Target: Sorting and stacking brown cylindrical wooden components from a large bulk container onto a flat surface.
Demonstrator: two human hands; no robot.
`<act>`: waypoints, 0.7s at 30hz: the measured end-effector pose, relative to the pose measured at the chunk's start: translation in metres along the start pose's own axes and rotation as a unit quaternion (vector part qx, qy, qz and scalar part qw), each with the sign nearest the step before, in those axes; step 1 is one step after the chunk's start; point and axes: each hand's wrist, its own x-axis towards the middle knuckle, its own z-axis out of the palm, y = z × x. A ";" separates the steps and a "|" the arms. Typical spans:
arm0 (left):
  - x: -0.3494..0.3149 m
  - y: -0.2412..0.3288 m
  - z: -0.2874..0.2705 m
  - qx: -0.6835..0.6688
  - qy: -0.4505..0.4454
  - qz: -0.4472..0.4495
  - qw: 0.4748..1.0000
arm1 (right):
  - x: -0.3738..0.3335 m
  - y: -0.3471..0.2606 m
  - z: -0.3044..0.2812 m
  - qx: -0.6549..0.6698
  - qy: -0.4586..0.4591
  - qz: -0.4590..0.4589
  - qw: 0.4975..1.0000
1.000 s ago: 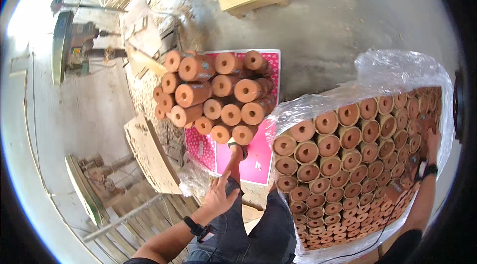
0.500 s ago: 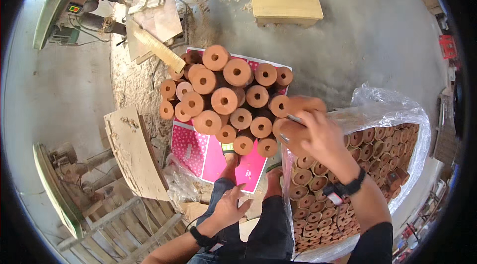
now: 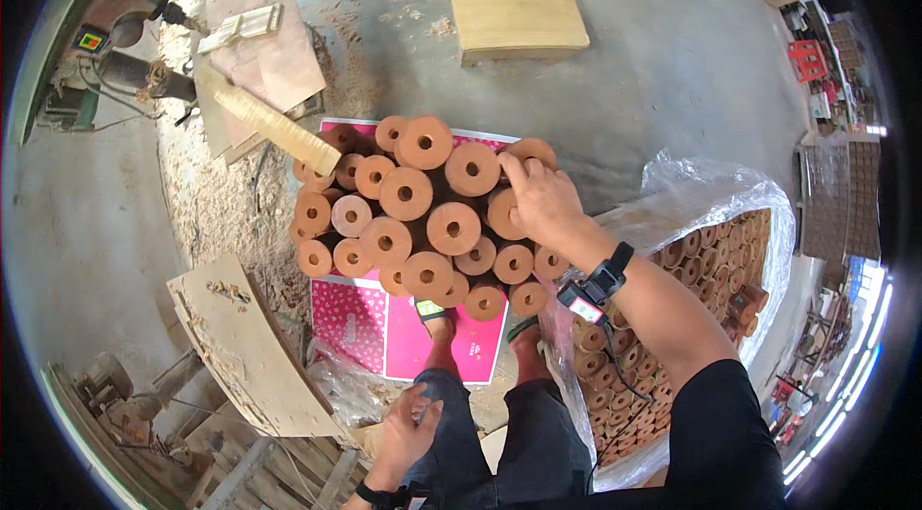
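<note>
Short reddish-brown wooden cylinders (image 3: 386, 241), each with a round hole through its end, stand bunched in a raised stack in front of me. My right hand (image 3: 547, 205) is at the right side of this stack. Its fingers are closed about two cylinders there, an upper one (image 3: 533, 154) and a lower one (image 3: 503, 214); the hand partly covers both. My left hand (image 3: 408, 431) hangs low by my left leg, fingers apart and loosely bent, holding nothing. Under the stack lies a pink and white printed sheet (image 3: 401, 347).
At right stands a plastic-lined bin (image 3: 783, 241) packed with similar cylinders (image 3: 615, 409). Left are a wooden board (image 3: 254, 347), a light wood strip (image 3: 279, 131), sawdust (image 3: 197, 212) and a machine (image 3: 125, 30). A pale wooden block (image 3: 516, 3) sits on the floor ahead.
My right hand has carried the two cylinders from above the bin's edge leftward onto the stack's right side. My left hand has dropped slightly lower and to the left. The view has shifted.
</note>
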 end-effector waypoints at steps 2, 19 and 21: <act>-0.001 -0.004 0.006 0.018 0.001 0.014 1.000 | -0.004 -0.005 -0.004 0.047 0.023 -0.026 0.998; 0.008 0.076 0.036 0.201 -0.163 0.036 0.965 | -0.111 0.069 -0.009 0.296 0.253 0.099 0.916; 0.008 0.066 0.033 0.341 -0.124 0.262 0.894 | -0.170 0.122 -0.008 0.255 0.303 0.151 0.906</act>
